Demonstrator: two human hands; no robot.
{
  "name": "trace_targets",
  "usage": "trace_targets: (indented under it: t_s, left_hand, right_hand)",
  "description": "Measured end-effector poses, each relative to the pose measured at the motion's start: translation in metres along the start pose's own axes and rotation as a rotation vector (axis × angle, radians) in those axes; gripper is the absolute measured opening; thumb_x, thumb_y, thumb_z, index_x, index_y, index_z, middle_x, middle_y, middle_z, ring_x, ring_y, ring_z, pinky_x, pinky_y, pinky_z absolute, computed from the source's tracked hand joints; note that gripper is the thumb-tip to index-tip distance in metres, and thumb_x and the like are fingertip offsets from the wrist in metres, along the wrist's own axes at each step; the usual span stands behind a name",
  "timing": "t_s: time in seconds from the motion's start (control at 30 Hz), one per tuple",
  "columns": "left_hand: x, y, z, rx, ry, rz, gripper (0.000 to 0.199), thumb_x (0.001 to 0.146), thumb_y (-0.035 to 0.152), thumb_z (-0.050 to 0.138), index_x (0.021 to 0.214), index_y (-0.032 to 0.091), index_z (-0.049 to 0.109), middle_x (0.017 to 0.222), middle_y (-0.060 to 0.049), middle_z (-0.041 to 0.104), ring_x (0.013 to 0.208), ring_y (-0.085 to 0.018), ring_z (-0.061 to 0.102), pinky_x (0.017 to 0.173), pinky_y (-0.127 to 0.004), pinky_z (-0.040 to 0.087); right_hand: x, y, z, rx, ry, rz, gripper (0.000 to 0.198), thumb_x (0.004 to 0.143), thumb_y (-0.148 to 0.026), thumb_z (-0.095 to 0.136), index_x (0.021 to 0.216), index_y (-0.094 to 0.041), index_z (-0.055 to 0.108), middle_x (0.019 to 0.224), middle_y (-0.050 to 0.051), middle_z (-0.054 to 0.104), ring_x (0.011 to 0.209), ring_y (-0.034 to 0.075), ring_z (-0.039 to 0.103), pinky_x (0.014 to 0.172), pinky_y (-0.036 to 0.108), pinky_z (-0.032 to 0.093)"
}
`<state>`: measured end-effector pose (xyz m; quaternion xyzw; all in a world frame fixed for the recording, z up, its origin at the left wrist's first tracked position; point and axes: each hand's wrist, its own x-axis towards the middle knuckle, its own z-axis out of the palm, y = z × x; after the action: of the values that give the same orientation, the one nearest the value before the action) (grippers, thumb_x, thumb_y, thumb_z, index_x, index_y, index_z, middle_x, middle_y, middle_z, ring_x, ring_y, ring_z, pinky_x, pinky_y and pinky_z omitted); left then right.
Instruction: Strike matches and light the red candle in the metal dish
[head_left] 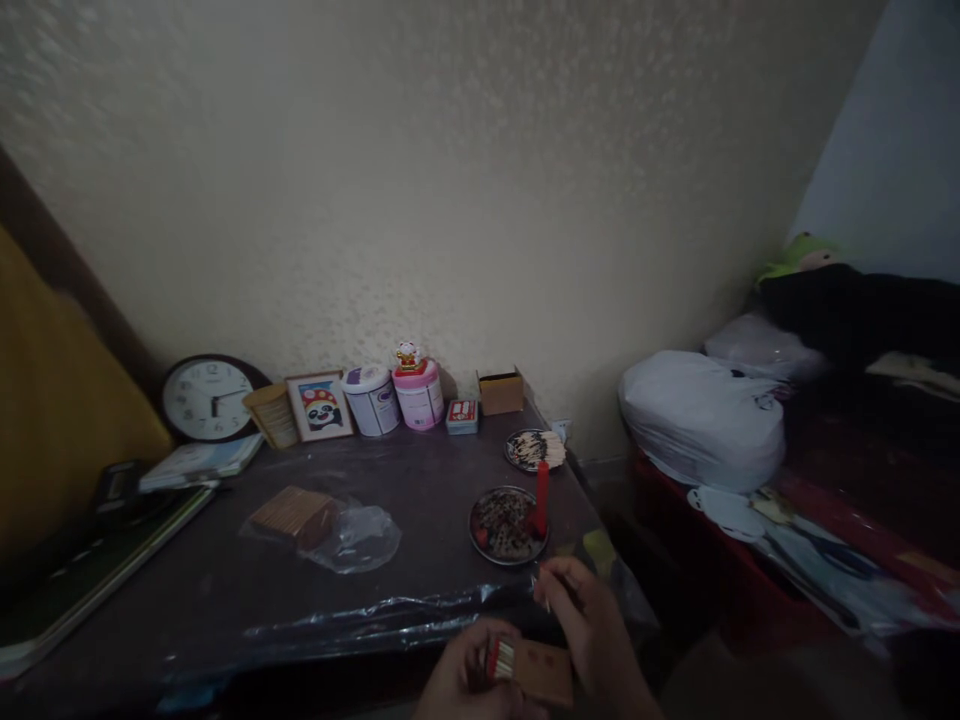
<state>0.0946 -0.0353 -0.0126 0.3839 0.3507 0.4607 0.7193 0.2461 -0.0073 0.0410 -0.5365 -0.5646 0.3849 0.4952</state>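
At the bottom of the head view my left hand (472, 675) is closed around a matchbox (544, 672). The box's tray is slid partly out on the left, showing several red-tipped matches (502, 658). Just above and to the right, my right hand (581, 605) is closed in a pinch on a thin, pale stick that looks like a match; it is small and partly covered by the fingers. Beyond it on the table, a round metal plate (480, 555) holds dark, burnt-looking bits. A red candle (541, 495) stands upright at the plate's right side.
Behind lies a second plate (511, 455) with pale matchsticks. Along the wall stand a cardboard box (501, 393), small tin (462, 417), two canisters (373, 402), framed picture (321, 408) and clock (206, 400). A bagged brown bundle (292, 513) sits left; a white bag (697, 415) right.
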Motion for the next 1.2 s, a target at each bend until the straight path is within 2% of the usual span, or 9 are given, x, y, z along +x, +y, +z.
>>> trace_targets:
  t_s: [0.13, 0.3, 0.43, 0.53, 0.7, 0.83, 0.93, 1.03, 1.2]
  left_hand:
    - [0.002, -0.013, 0.007, -0.095, -0.009, 0.021, 0.037, 0.057, 0.012, 0.073, 0.092, 0.019, 0.065, 0.071, -0.002, 0.068, 0.061, -0.017, 0.062, 0.057, -0.026, 0.044]
    - [0.007, -0.024, 0.007, -0.153, 0.148, -0.012, 0.034, 0.069, 0.028, 0.067, 0.101, 0.016, 0.065, 0.062, 0.000, 0.064, 0.049, -0.015, 0.058, 0.054, -0.027, 0.044]
    - [0.008, -0.009, -0.001, -0.046, 0.216, 0.071, 0.062, 0.067, 0.041, 0.072, 0.119, 0.017, 0.048, 0.062, 0.001, 0.065, 0.038, -0.015, 0.056, 0.042, -0.027, 0.043]
    - [0.007, 0.004, -0.008, 0.040, 0.298, 0.213, 0.058, 0.063, 0.044, 0.077, 0.108, 0.018, 0.052, 0.062, 0.002, 0.065, 0.040, -0.012, 0.054, 0.040, -0.023, 0.042]
    - [0.008, 0.003, -0.009, 0.127, 0.338, 0.236, 0.040, 0.064, 0.043, 0.077, 0.090, 0.015, 0.063, 0.057, 0.001, 0.063, 0.039, -0.008, 0.048, 0.038, -0.019, 0.035]
    - [0.012, -0.016, -0.006, 0.136, 0.309, 0.340, 0.061, 0.052, 0.030, 0.083, 0.108, 0.018, 0.059, 0.086, -0.009, 0.073, 0.066, -0.021, 0.066, 0.060, -0.030, 0.051]
    - [0.014, -0.026, -0.008, 0.399, 0.450, 0.519, 0.059, 0.052, 0.019, 0.079, 0.109, 0.019, 0.061, 0.104, -0.014, 0.070, 0.093, -0.030, 0.064, 0.085, -0.040, 0.046]
    - [0.013, -0.024, -0.013, 0.593, 0.521, 0.608, 0.049, 0.056, 0.017, 0.074, 0.104, 0.018, 0.064, 0.104, -0.014, 0.068, 0.099, -0.032, 0.061, 0.090, -0.042, 0.041]
    - [0.004, 0.002, -0.016, 0.189, 0.348, 0.333, 0.048, 0.059, 0.034, 0.080, 0.102, 0.019, 0.065, 0.098, -0.011, 0.070, 0.084, -0.026, 0.064, 0.072, -0.035, 0.048]
  right_hand:
    - [-0.011, 0.004, 0.020, 0.082, -0.036, 0.026, 0.022, 0.084, -0.039, 0.051, 0.077, -0.019, 0.057, 0.070, 0.001, 0.060, 0.069, 0.018, 0.058, 0.063, 0.025, 0.046]
    - [-0.016, 0.007, 0.031, 0.065, -0.050, 0.038, 0.021, 0.085, -0.038, 0.049, 0.078, -0.020, 0.056, 0.070, 0.000, 0.060, 0.068, 0.016, 0.058, 0.062, 0.023, 0.046]
    - [-0.013, 0.010, 0.025, -0.024, -0.111, 0.002, 0.021, 0.087, -0.035, 0.047, 0.078, -0.019, 0.057, 0.073, 0.002, 0.065, 0.071, 0.017, 0.062, 0.065, 0.024, 0.047]
    - [-0.015, 0.010, 0.025, -0.127, -0.155, -0.090, 0.014, 0.085, -0.026, 0.047, 0.079, -0.019, 0.058, 0.081, 0.004, 0.068, 0.076, 0.017, 0.064, 0.070, 0.024, 0.047]
    - [-0.016, 0.016, 0.030, -0.249, -0.181, -0.067, 0.014, 0.082, -0.022, 0.047, 0.074, -0.018, 0.058, 0.071, 0.003, 0.067, 0.066, 0.017, 0.063, 0.061, 0.025, 0.046]
    - [-0.016, 0.018, 0.030, -0.260, -0.111, -0.102, 0.013, 0.081, -0.019, 0.048, 0.074, -0.019, 0.060, 0.070, 0.002, 0.067, 0.065, 0.017, 0.063, 0.061, 0.024, 0.046]
    - [-0.018, 0.012, 0.029, -0.248, -0.087, -0.118, 0.014, 0.082, -0.022, 0.049, 0.075, -0.019, 0.061, 0.069, 0.001, 0.067, 0.063, 0.016, 0.062, 0.060, 0.023, 0.046]
    - [-0.019, 0.006, 0.028, -0.222, -0.083, -0.108, 0.015, 0.083, -0.025, 0.050, 0.075, -0.019, 0.062, 0.069, 0.002, 0.067, 0.064, 0.017, 0.062, 0.061, 0.024, 0.046]
    - [-0.015, 0.005, 0.020, -0.030, -0.036, -0.006, 0.020, 0.088, -0.035, 0.048, 0.082, -0.020, 0.060, 0.066, 0.000, 0.064, 0.058, 0.015, 0.061, 0.055, 0.023, 0.046]
